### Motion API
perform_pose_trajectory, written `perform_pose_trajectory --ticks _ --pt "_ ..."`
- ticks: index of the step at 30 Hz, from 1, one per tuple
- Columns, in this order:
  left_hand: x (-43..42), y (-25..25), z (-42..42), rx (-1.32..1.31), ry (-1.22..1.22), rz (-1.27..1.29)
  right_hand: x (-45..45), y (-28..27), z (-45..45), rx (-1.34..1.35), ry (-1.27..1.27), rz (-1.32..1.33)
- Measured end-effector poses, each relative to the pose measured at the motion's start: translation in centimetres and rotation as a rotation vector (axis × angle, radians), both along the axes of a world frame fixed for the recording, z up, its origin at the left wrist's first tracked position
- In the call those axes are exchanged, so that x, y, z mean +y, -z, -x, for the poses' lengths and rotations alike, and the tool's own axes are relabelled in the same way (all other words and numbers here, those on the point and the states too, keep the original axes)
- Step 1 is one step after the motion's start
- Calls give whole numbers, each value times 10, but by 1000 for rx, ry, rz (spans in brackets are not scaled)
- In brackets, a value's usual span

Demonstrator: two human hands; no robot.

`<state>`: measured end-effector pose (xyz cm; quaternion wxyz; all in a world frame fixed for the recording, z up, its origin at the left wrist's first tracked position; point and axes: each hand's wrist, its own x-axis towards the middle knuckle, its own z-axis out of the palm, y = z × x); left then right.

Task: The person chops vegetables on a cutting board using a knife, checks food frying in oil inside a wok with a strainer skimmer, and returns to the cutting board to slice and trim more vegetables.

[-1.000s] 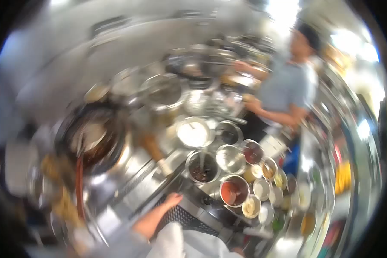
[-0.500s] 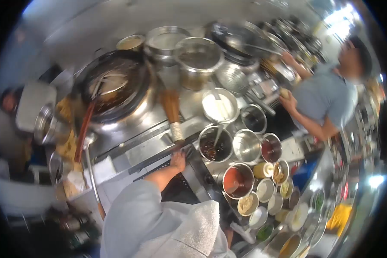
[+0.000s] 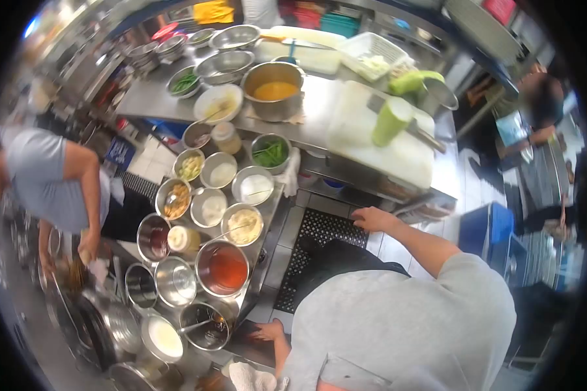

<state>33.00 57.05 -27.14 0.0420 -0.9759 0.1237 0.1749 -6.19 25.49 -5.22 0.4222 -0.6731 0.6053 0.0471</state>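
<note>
My left hand (image 3: 267, 331) is low in the view, fingers spread against the dark edge of the stove counter, holding nothing that I can see. Just beside it is a steel pot of dark sauce (image 3: 205, 326) with a ladle in it. A whitish towel (image 3: 249, 376) lies close to that forearm. My right hand (image 3: 370, 220) hangs in the air above the black perforated floor mat (image 3: 329, 225), its fingers loosely bent and apart, with nothing in them. Near it is the front edge of the steel prep table (image 3: 447, 173).
Left of me stand a pot of red sauce (image 3: 222, 268), a bowl of greens (image 3: 269, 154) and several seasoning pots. A pot of orange liquid (image 3: 272, 85), a white cutting board (image 3: 352, 133) and a green cylindrical container (image 3: 391, 122) are on the table. A co-worker (image 3: 52, 176) stands at left.
My view has swung right, from the wok and stove to the prep table. The seasoning pots now lie to my left. My right hand has come into view.
</note>
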Motion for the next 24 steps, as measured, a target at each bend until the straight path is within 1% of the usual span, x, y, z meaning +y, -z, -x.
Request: perform_pose_trajectory --ticks 1,2,4,5,7,8,9,10,11,12,13,14,15,16,17,18,19,20,21,22,23,24 --pt "-4 -3 6 12 -31 -24 2 -8 18 -69 15 37" --pt "-7 -7 5 38 -63 -48 7 -25 26 -102 112 30" --pt "-16 -22 8 84 -122 -81 11 -32 60 -194 221 249" --pt "-19 -26 8 99 -106 -93 11 -37 74 -239 265 355" --pt "-16 -23 1 129 -80 -119 2 -78 96 -230 453 502" --pt "-17 -19 -5 161 -76 -160 -10 -80 117 -138 442 638" --pt "-24 -28 -4 210 -97 -177 -24 -81 147 -44 428 774" --pt "-32 -35 -3 263 -120 -192 -42 -74 179 -1 405 972" --pt "-25 -7 -22 347 -79 -208 -60 -67 208 41 377 1169" --pt "-20 18 -40 431 -36 -221 -71 -69 231 177 323 1123" --pt "-27 15 -37 392 -21 -224 -80 -68 247 226 269 1022" --pt "-29 15 -33 324 -81 -176 -94 -64 262 276 215 926" --pt "-37 -9 -19 286 93 -223 -109 -55 280 333 170 832" --pt "-47 -20 -12 256 144 -218 -127 -25 309 340 48 832" --pt "-58 -27 -4 236 175 -205 -136 -21 311 403 4 810" --pt "-68 -28 3 215 211 -186 -139 -35 300 477 47 725" --pt "-80 -27 10 197 254 -167 -144 -39 298 492 50 717" --pt "-94 -27 19 178 302 -150 -152 -22 310 415 -9 819" --pt "-109 -29 31 162 348 -134 -159 -41 302 374 35 639" --pt "-123 -32 42 138 385 -106 -161 -45 300 361 -28 696" --pt "-137 -33 52 124 423 -85 -168 -47 299 308 15 653" --pt "-150 -35 59 117 464 -63 -175 -37 307 354 -114 683"
